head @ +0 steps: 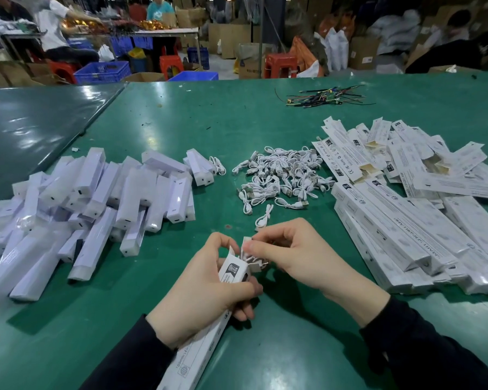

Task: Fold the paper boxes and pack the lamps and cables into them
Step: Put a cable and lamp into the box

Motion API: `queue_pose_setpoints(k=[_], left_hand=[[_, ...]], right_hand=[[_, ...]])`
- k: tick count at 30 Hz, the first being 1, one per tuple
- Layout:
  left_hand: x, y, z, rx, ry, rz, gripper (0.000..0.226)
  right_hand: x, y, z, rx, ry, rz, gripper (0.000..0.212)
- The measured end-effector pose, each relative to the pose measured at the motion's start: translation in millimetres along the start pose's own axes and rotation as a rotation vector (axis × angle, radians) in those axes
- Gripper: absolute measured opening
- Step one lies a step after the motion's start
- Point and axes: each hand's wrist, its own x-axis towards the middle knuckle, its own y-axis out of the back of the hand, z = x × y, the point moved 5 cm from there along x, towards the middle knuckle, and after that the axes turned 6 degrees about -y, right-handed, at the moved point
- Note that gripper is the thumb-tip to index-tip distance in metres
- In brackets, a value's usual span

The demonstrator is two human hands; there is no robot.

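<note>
Glossy white rectangular lamps (96, 198) are lying heaped at the left of the green table (265, 116). The left hand (206, 294) is gripping a long white printed cardboard box (197, 353) reading "180mm". The right hand (290, 253) is pinching its end flap. Coiled white cables (279, 173) and CE-marked flat boxes (406, 198) are lying rightward.

flat box (347, 160): "CE", "RoHS" | held box (197, 358): "180mm"
</note>
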Motion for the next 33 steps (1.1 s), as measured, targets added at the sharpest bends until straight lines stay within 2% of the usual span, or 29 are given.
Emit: queue_pose_setpoints(k=[6, 10, 18, 22, 28, 33], left_hand=[[0, -2, -3, 0.035, 0.012, -0.056, 0.051], [-1, -6, -6, 0.047, 0.021, -0.117, 0.051], [-3, -11, -5, 0.126, -0.005, -0.152, 0.078], [-5, -13, -1, 0.146, 0.004, -0.150, 0.084], [-6, -13, -2, 0.174, 0.002, -0.155, 0.086], [-5, -12, -6, 0.186, 0.015, -0.169, 0.088]], right_hand=[[0, 2, -1, 0.027, 0.011, 0.024, 0.005], [0, 2, 2, 0.029, -0.048, 0.021, 0.010], [-2, -3, 5, 0.121, -0.175, -0.080, 0.012], [-4, -2, 2, 0.118, -0.225, -0.133, 0.013], [-4, -3, 2, 0.037, -0.235, -0.166, 0.018], [-3, -5, 2, 0.055, -0.158, -0.140, 0.021]])
